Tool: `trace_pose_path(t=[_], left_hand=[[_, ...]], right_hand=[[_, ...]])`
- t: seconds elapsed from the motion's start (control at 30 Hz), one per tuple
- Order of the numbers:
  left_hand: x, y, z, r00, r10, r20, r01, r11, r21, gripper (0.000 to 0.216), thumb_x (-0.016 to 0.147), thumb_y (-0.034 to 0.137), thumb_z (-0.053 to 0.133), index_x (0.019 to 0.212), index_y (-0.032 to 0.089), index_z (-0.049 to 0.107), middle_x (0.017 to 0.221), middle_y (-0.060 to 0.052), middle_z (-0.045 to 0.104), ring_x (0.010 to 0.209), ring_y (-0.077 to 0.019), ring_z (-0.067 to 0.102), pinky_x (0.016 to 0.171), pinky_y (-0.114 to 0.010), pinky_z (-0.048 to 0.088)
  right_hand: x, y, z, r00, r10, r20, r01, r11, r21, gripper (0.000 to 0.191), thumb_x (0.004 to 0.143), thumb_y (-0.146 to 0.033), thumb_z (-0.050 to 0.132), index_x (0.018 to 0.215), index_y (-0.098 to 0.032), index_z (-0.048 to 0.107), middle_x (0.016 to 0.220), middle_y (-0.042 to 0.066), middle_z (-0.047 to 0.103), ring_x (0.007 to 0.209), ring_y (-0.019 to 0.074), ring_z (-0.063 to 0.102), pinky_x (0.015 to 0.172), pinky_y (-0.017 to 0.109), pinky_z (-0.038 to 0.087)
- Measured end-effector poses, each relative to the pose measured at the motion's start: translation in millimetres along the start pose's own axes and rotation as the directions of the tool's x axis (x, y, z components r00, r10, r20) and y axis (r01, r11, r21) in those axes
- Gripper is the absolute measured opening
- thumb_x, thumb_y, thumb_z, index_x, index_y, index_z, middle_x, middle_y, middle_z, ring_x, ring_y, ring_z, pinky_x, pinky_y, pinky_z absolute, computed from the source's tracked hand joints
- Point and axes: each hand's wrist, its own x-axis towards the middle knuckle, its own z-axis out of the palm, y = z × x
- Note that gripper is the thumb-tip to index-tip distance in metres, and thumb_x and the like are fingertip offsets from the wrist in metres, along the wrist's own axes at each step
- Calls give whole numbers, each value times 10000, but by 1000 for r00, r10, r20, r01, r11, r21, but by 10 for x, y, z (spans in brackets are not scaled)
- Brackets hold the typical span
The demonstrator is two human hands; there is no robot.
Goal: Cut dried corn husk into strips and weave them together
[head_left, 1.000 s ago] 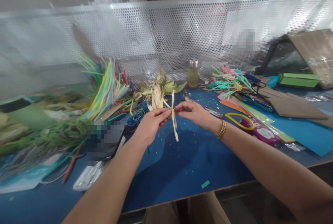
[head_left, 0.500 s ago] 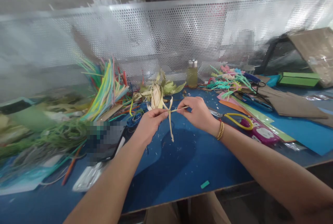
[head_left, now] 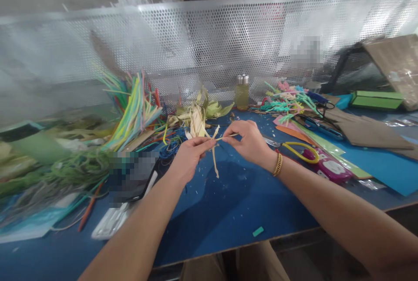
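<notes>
Between thumb and fingers, my left hand (head_left: 193, 155) pinches pale dried corn husk strips (head_left: 214, 162) where they cross. One strip end hangs down below the fingertips and another sticks up. Closed in a pinch just to the right, my right hand (head_left: 248, 142) grips the end of a strip stretched sideways between the two hands. Both hands are above the blue table (head_left: 222, 211). Behind the left hand stands a bunch of dried corn husks (head_left: 197, 118), with greener husks (head_left: 215, 109) beside it. Yellow-handled scissors (head_left: 305, 152) lie right of my right hand, their blades partly hidden.
A bundle of coloured pipe cleaners (head_left: 130, 120) and tangled green cord (head_left: 81, 170) fill the left, near a dark phone (head_left: 139, 185). A glass jar (head_left: 242, 94) stands behind. Paper sheets (head_left: 375, 163) and cardboard (head_left: 369, 128) cover the right. A perforated metal panel (head_left: 215, 41) closes the back.
My left fingertips have shifted slightly right along the husk strips, closer to my right hand, and now cover more of the crossing. The right hand keeps its pinch nearly in place.
</notes>
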Motion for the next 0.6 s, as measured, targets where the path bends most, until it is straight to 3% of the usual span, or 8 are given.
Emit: trace_pose_path(t=[0.4,0.5,0.6], left_hand=[[16,-18,29,990,76,-116,-63,992,109,171,614,299,788,619,163,685,587,14,553,540,-91,381,544,-266,271],[17,-6,3,996,12,-89,-4,996,92,208,605,320,813,647,158,689,590,18,540,535,-84,376,540,-257,272],[26,9,-29,995,-95,-2,95,995,-34,282,595,361,827,736,150,705,652,10,568,550,-81,421,554,-246,318]], right_hand=[[-22,-15,13,999,-26,-34,24,998,-51,143,826,-255,683,695,-220,637,762,-18,687,792,165,587,891,370,271],[-11,41,32,999,40,-14,-39,999,10,134,821,-273,681,700,-223,657,777,-2,700,784,169,598,880,371,316],[6,138,57,988,154,24,-156,978,142,131,812,-308,674,717,-219,679,782,16,714,754,168,610,771,328,399]])
